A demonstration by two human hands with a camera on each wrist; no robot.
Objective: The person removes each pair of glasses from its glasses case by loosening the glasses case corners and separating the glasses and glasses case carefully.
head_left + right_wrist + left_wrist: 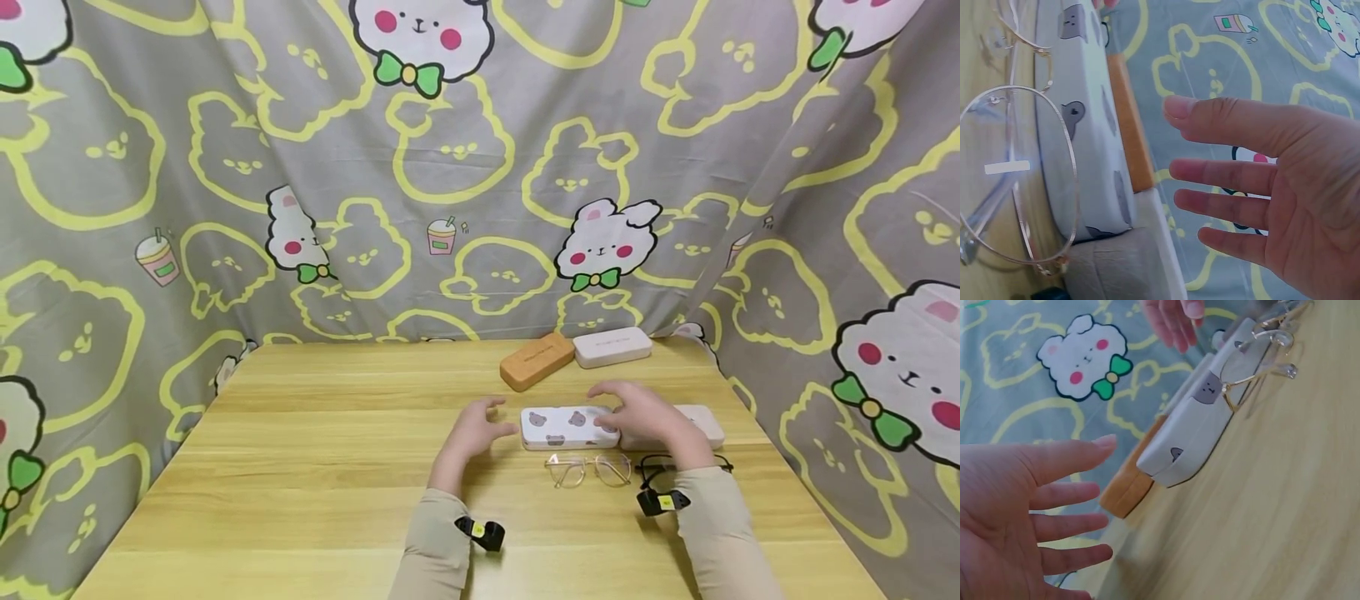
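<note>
A white glasses case (564, 427) printed with brown bear heads lies on the table between the two hands. My left hand (476, 428) is at its left end, fingers spread and holding nothing. On the other side my right hand (649, 410) hovers over its right end, fingers extended and apart from the case in the right wrist view. Just in front of the case lie thin gold-framed glasses (592, 470), their lenses clear. To the right, black-framed glasses (660, 472) lie partly hidden by the right forearm. Behind them a pale beige case (705, 425) is partly covered by the right hand.
Farther back on the wooden table (322, 467) lie an orange-brown case (537, 362) and a white case (613, 347), their ends close together. A grey cartoon-print curtain (450, 167) encloses the back and both sides of the table.
</note>
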